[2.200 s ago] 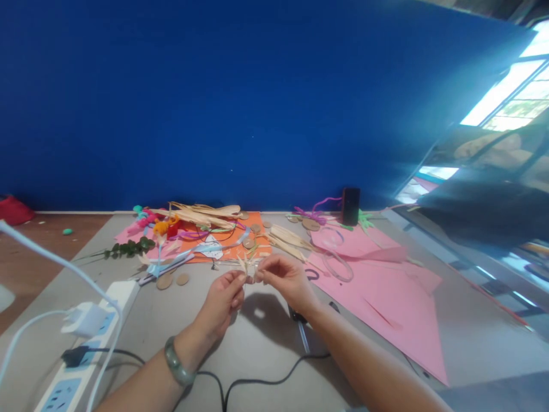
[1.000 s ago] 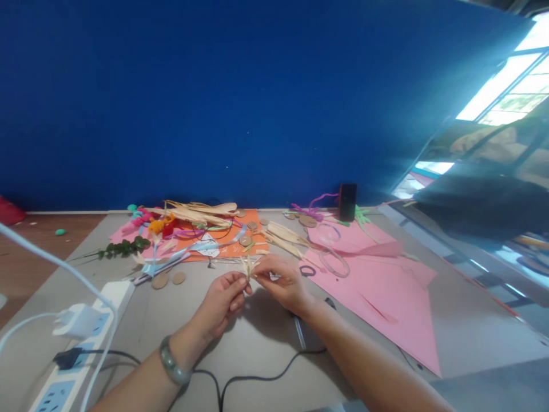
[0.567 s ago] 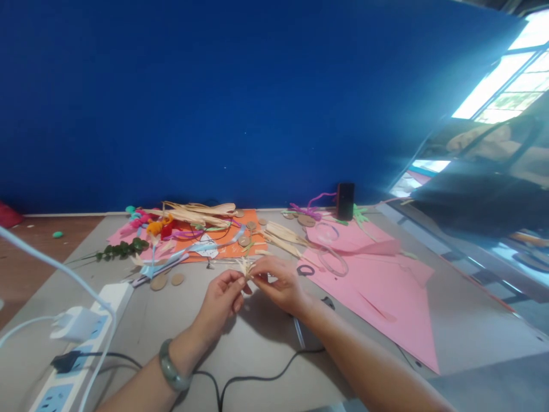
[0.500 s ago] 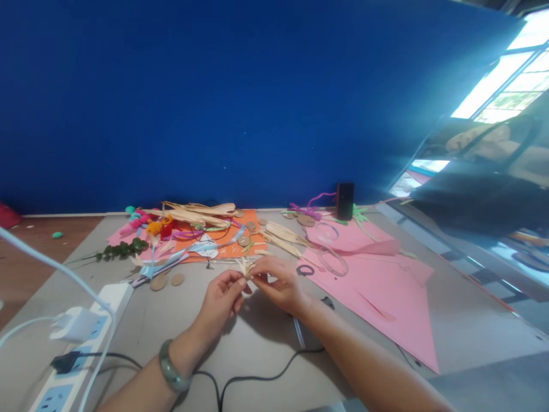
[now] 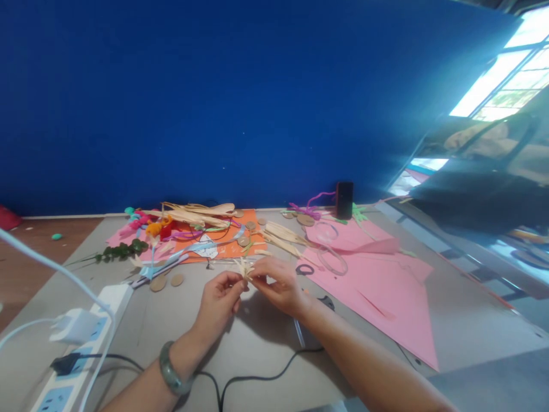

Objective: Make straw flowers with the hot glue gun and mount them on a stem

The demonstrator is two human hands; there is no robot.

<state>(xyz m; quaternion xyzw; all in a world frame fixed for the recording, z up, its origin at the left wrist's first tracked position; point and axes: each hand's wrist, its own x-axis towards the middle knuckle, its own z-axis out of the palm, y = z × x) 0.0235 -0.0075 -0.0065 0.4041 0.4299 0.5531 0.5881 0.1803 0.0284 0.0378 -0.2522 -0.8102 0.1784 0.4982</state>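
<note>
Between my two hands, over the grey table, is a small bunch of pale raffia strips (image 5: 245, 266) with its frayed ends pointing up and away. My left hand (image 5: 222, 297) pinches its lower end between thumb and forefinger. From the other side, the fingertips of my right hand (image 5: 277, 283) are closed on the same bunch. My fingers hide most of its base. Just beyond lie flat raffia bundles, one (image 5: 281, 237) to the right and a larger one (image 5: 199, 213) at the back left.
A white power strip (image 5: 109, 297) with plugs and cables lies at left. Orange paper (image 5: 253, 220), cardboard discs (image 5: 177, 280) and a green leafy sprig (image 5: 122, 250) lie behind. Pink paper (image 5: 386, 309), a tape ring (image 5: 332, 260) and an upright phone (image 5: 344, 200) are at right. A blue panel (image 5: 223, 103) stands behind.
Both hands stay in nearly the same place with the raffia bunch between them. The fingers and the bunch have shifted only slightly.
</note>
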